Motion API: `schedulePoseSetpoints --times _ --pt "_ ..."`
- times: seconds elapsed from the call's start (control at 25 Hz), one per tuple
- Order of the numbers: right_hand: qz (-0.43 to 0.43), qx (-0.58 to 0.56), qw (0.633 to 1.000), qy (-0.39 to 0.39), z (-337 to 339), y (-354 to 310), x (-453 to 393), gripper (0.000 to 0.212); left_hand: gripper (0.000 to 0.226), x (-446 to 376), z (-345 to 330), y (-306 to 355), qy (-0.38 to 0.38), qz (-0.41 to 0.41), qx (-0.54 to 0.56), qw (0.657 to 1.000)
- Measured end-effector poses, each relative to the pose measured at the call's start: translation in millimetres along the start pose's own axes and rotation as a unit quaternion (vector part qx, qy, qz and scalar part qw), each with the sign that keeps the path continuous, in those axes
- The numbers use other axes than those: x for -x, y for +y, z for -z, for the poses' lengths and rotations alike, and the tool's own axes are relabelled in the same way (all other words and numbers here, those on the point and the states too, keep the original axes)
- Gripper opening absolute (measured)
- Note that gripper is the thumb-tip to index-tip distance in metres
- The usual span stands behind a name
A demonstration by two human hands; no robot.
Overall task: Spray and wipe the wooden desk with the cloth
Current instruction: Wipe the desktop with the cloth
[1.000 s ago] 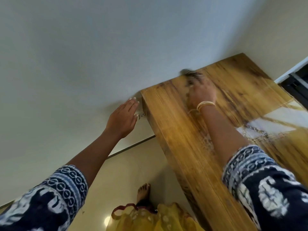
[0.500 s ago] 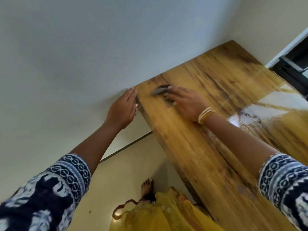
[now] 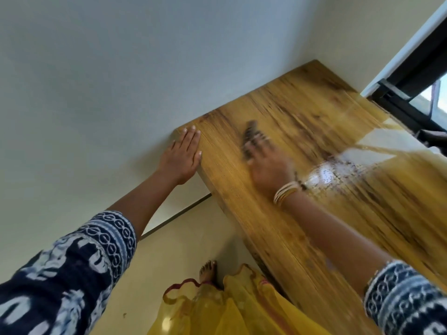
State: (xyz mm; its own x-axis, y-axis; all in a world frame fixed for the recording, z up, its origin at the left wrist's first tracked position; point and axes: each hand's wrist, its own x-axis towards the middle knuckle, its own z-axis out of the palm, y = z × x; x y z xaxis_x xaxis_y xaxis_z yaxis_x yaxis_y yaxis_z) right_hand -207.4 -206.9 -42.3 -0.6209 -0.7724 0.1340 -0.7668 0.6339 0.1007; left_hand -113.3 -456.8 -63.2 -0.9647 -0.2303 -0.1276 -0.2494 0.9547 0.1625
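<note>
1. The wooden desk (image 3: 278, 213) runs from the near right to the far corner, against the pale wall (image 3: 121, 68).
2. The left hand (image 3: 182, 157) lies flat, fingers straight, on the desk's far left edge.
3. The right hand (image 3: 268, 165), blurred, presses the dark cloth (image 3: 250, 134) onto the desktop; its fingers seem spread over it.
4. The hands are apart.
5. A wet patch (image 3: 338, 172) shines right of the wrist.

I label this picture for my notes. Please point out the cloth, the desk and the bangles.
cloth (image 3: 250, 134), head view, dark part beyond the fingers.
desk (image 3: 242, 189), head view, bare top.
bangles (image 3: 286, 193), head view, on the wrist.
</note>
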Motion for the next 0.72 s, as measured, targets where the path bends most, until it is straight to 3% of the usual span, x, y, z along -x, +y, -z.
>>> schedulePoseSetpoints --times 0.08,0.16,0.2,0.24,0.32,0.44,0.52,0.56,0.64,0.72 --pt "0.124 -0.062 0.990 -0.027 -2.8 -32.9 35.9 0.046 0.060 -0.3 1.4 5.1 -0.004 0.016 -0.005 1.000" --pt "0.230 -0.070 0.970 -0.030 -1.9 -12.2 51.8 0.046 0.060 -1.6 2.5 8.3 -0.015 0.030 -0.010 0.999" --pt "0.235 -0.063 0.970 -0.023 -2.1 13.2 51.3 0.046 0.060 -2.4 3.1 8.8 -0.021 0.036 -0.010 0.999" --pt "0.191 -0.065 0.979 -0.014 -2.9 41.9 48.8 0.045 0.060 -2.5 3.6 9.4 -0.023 0.040 -0.008 0.999" --pt "0.002 -0.065 0.998 0.003 -4.4 102.2 41.6 0.044 0.060 -2.3 3.9 11.8 -0.025 0.046 -0.005 0.999" --pt "-0.298 -0.048 0.953 -0.013 -2.6 145.6 33.2 0.046 0.060 -1.0 5.2 13.5 -0.025 0.051 -0.013 0.998" --pt "-0.365 -0.036 0.930 -0.015 8.0 117.7 20.1 0.046 0.059 -1.7 8.3 17.4 -0.021 0.052 -0.031 0.998" --pt "-0.326 -0.029 0.945 -0.013 14.1 94.6 17.2 0.043 0.059 -1.3 9.6 19.9 -0.018 0.054 -0.049 0.997" --pt "-0.143 -0.010 0.990 -0.008 16.5 33.9 26.4 0.040 0.060 2.8 7.6 23.5 0.012 0.059 -0.078 0.995" --pt "0.029 -0.044 0.999 -0.008 12.4 -19.1 56.4 0.039 0.064 9.6 5.7 28.1 0.059 0.055 -0.063 0.995"
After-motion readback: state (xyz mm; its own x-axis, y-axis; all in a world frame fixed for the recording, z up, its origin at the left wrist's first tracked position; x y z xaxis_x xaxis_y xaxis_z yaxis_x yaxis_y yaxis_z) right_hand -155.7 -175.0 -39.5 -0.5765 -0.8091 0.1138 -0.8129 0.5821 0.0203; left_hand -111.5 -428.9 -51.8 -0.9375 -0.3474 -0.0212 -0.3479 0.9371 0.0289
